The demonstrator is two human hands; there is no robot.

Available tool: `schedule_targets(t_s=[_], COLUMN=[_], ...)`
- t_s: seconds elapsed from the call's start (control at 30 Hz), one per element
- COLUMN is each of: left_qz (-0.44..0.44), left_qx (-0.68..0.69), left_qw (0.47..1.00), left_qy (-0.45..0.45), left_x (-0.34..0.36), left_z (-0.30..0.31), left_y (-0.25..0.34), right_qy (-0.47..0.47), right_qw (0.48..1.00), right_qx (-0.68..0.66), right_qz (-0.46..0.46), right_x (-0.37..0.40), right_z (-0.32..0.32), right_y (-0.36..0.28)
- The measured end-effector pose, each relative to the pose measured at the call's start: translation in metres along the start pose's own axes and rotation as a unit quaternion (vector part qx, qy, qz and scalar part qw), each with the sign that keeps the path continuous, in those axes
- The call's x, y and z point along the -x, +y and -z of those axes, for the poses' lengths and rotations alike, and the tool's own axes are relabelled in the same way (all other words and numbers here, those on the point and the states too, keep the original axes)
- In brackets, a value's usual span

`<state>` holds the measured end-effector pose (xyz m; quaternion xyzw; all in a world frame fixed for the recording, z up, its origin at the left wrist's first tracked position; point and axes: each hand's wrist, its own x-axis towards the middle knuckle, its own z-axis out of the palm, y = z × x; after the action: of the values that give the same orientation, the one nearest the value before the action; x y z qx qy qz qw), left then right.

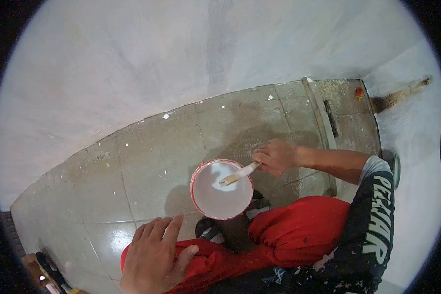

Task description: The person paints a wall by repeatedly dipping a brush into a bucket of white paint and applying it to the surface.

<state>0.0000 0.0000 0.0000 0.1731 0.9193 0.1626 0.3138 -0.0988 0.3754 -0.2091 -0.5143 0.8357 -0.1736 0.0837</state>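
Note:
A round bucket point(222, 189) with a red, paint-smeared rim and white paint inside stands on the floor between the person's feet. My right hand point(275, 157), to the right of the rim, is closed on a pale stick-like tool point(241, 174). The tool's far end reaches over the bucket; whether it touches the paint cannot be told. My left hand point(154, 255) is at the lower left above the red-clad leg, fingers spread and holding nothing.
A whitish wall point(166, 54) borders the tiled floor point(157, 157), which has white spots. A small red object point(358, 93) lies in the far right corner. A round container point(396, 171) is behind the right sleeve. Dark items point(51, 268) lie at lower left.

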Motion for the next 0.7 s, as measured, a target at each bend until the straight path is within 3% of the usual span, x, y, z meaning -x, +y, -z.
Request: schedule_targets(t_s=[0.1,0.17,0.5,0.57,0.7], left_qz=[-0.006,0.005,-0.008,-0.006,-0.003], left_qx=[0.005,0.006,-0.021,-0.013,-0.023], left_qw=[1.000,1.000,1.000,1.000,1.000], left_qy=[0.007,-0.006,0.020,0.015,-0.003], left_x=[-0.002,0.002,0.001,0.002,0.001], left_z=[-0.004,0.001,0.000,-0.001,0.000], left_y=[0.007,0.009,0.006,0.007,0.005], right_qy=[0.004,0.057,0.047,-0.010,0.035], right_qw=[1.000,0.998,0.998,1.000,0.999], right_qx=[0.000,-0.025,0.029,0.014,-0.001], right_qz=[-0.010,0.011,0.007,-0.013,0.002], right_x=[0.009,0.004,0.003,0.005,0.003], right_z=[0.002,0.004,-0.005,-0.006,0.000], right_y=[0.002,-0.008,0.000,0.003,-0.007])
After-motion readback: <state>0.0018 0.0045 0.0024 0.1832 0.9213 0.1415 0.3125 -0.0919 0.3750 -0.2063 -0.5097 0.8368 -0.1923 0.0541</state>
